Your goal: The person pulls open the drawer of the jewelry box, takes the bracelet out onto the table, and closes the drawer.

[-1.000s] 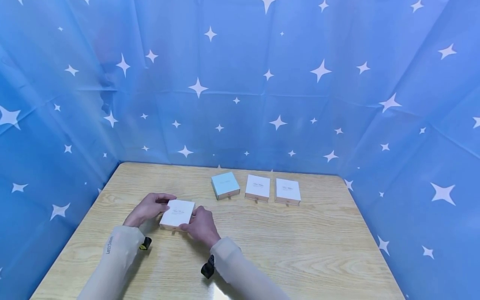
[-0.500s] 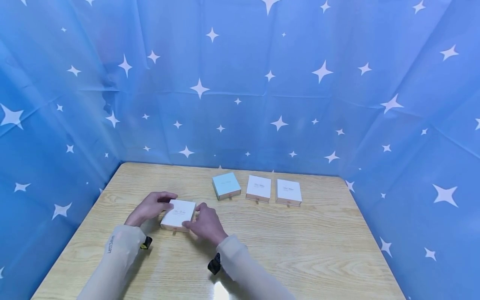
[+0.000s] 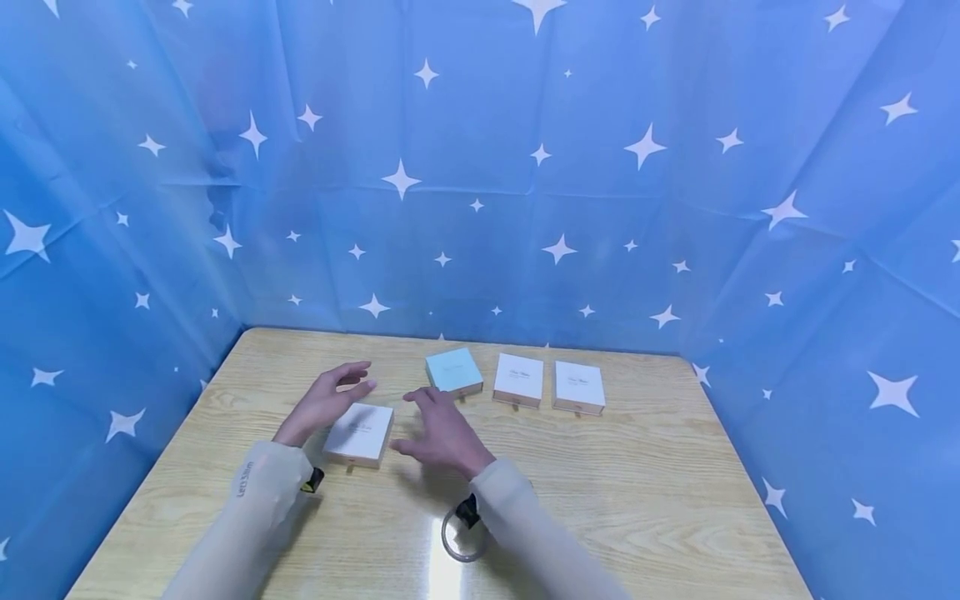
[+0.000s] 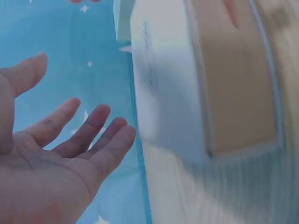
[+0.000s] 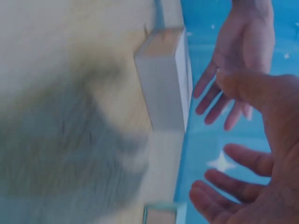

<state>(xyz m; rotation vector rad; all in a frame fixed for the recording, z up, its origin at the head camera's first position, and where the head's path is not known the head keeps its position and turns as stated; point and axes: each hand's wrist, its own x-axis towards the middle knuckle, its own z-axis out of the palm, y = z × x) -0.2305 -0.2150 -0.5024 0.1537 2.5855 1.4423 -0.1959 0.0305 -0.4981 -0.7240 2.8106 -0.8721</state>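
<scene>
A white square box (image 3: 359,435) with small dark lettering on its lid lies on the wooden table, left of the middle. Above its left and far side hovers my left hand (image 3: 325,403), fingers spread and holding nothing. My right hand (image 3: 444,435) is raised just to the right of the box, also free of it, with thumb and fingers apart. In the left wrist view the box (image 4: 168,84) shows its white lid and tan front side, beside the open palm (image 4: 51,172). The right wrist view has the box (image 5: 161,88) between table and both hands.
Behind my right hand sits a light blue box (image 3: 454,371) of similar size. To its right are two more white boxes, one near the middle (image 3: 518,380) and one farther right (image 3: 578,387). A blue star-patterned curtain (image 3: 480,167) surrounds the table (image 3: 637,500).
Both hands have let go of the white box and lifted off it. The right hand has moved right; the left has risen slightly. The box stays where it was.
</scene>
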